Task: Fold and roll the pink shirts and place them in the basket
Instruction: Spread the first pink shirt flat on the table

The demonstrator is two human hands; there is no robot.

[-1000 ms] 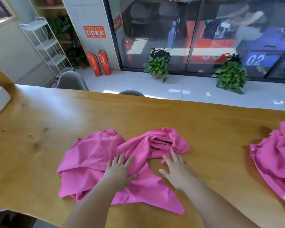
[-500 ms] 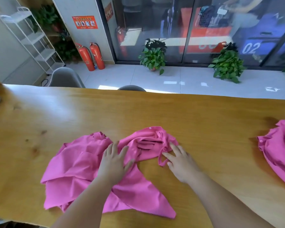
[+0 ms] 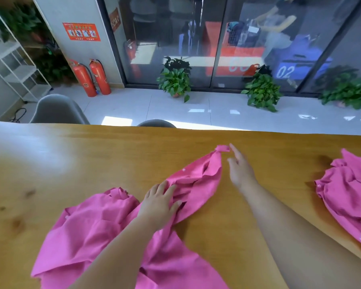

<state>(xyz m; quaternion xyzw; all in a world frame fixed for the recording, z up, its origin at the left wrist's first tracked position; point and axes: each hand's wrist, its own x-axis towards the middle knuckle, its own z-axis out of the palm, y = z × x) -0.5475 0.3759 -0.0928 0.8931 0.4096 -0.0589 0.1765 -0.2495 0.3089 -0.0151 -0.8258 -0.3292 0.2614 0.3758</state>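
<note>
A crumpled pink shirt lies spread on the wooden table in front of me. One sleeve of it stretches up and to the right, ending in a cuff. My left hand presses flat on the shirt's middle, fingers straight. My right hand is beside the stretched sleeve with fingers extended, its fingertips next to the cuff and holding nothing. More pink shirt fabric is bunched at the table's right edge. No basket is in view.
Two grey chairs stand behind the table's far edge. Beyond are two red fire extinguishers, potted plants, a white shelf rack and glass doors.
The sleeve has been pulled out from the bunched shirt toward the upper right. My right hand has moved up along it and is now off the fabric. My left hand stays pressing the shirt.
</note>
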